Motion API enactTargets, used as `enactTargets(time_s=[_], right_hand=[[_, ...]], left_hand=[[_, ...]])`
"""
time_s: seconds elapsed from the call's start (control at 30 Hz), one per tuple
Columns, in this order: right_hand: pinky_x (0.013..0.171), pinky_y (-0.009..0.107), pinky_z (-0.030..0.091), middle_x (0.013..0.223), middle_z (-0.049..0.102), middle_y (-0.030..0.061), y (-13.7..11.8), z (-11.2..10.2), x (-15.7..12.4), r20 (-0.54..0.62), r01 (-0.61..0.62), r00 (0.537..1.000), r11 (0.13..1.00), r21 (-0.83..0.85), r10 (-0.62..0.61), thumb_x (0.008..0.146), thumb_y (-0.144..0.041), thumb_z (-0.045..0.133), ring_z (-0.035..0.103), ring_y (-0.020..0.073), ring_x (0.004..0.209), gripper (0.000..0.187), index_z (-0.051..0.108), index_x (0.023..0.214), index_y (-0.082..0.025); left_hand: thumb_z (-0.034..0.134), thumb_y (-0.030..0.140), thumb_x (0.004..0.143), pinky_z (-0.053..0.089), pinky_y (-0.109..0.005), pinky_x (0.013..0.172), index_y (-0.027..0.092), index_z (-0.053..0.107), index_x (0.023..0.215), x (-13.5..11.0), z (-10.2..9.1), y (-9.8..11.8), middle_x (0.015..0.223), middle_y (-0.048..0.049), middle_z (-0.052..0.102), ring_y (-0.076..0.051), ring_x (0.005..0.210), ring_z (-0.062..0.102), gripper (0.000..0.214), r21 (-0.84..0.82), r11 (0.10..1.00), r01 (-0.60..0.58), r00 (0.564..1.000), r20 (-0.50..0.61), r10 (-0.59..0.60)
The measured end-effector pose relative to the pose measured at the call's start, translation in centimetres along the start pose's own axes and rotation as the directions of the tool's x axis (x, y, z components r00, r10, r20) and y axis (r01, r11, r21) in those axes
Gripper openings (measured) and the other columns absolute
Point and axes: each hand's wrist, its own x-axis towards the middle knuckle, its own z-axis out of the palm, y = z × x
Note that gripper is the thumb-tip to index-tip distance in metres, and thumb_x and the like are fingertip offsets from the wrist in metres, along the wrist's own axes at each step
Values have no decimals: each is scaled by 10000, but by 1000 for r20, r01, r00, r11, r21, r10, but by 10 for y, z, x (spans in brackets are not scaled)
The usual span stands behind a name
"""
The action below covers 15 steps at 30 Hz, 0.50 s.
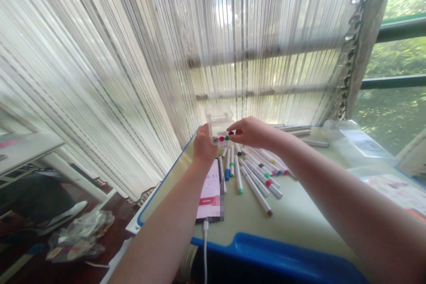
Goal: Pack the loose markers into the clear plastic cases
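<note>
My left hand (pixel 203 144) is closed around the side of a clear plastic case (pixel 219 120), held up over the far part of the table with its hinged lid raised. Inside the case, a few markers show their cap ends, among them a pink-capped marker (pixel 221 139) and a green-capped marker (pixel 227 138). At the case's right side, my right hand (pixel 244 131) pinches a marker with a dark purple end (pixel 230 133). Just below the hands, several white-bodied markers (pixel 254 186) with coloured caps lie fanned across the tabletop.
A phone (pixel 209 195) showing a timer lies left of the loose markers, a white cable (pixel 205 253) plugged into it. Clear containers (pixel 361 142) stand at the table's right. A blue tray (pixel 282 253) lines the near edge. Striped curtains (pixel 166 53) hang behind.
</note>
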Motion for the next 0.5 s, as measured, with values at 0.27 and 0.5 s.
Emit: enactTargets(time_s=[0.27,0.5], right_hand=[[556,253,392,785,724,43,4,4,2,42,-11,999,994,-113,16,819,-408,609,601,151,639,285,756,981,-227],[599,251,415,763,720,24,2,2,0,-10,26,1000,999,-36,-26,813,-288,601,608,142,643,374,675,1173,-218]], left_hand=[[595,167,761,517,-338,811,164,587,941,-2,1,-2,967,-104,625,-235,949,616,180,-9,999,-46,999,2,46],[569,148,782,515,-342,834,170,589,942,-1,3,-2,986,-101,637,-227,968,609,163,-21,999,-27,1000,-4,27]])
